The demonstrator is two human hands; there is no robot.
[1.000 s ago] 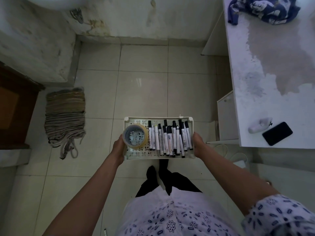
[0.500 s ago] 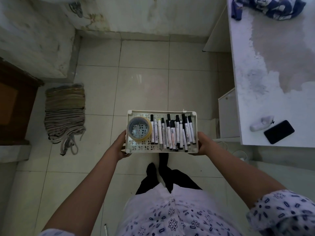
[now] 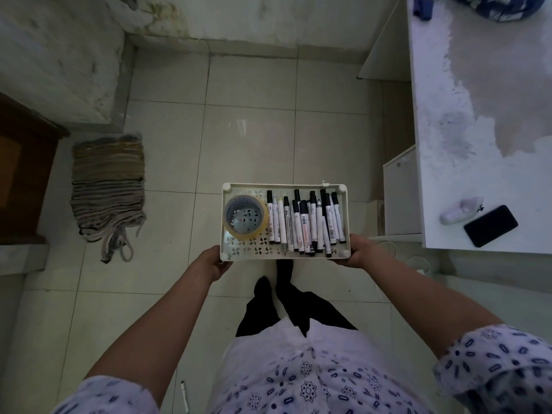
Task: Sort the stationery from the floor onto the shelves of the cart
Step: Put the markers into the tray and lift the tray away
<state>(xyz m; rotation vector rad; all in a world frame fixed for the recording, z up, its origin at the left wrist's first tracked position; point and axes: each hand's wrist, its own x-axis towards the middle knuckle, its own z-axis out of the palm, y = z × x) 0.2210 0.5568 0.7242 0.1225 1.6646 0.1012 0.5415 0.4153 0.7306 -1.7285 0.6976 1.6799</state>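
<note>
1. Hands gripped a cream perforated plastic tray (image 3: 285,185) above the tiled floor (image 3: 251,135): left hand (image 3: 215,262) and right hand (image 3: 360,251) clenched on its near corners.
2. Black-capped white markers (image 3: 304,224) lay inside (beside a clear tape roll (image 3: 244,217)).

Both hands tied up: left hand (image 3: 215,262) and right hand (image 3: 361,251) gripping near corners of tray (image 3: 285,257), holding it over open tile floor (image 3: 251,138). Plenty of free room straight ahead, bare tiles running to wall (image 3: 239,22). Right side getting blocked by white table (image 3: 478,115) and cabinet (image 3: 400,198) beneath it, close beside tray. Left: folded mat (image 3: 109,189) lying on floor, wooden furniture (image 3: 24,174) past it. Stray marker (image 3: 184,395) sitting on floor near feet.
</note>
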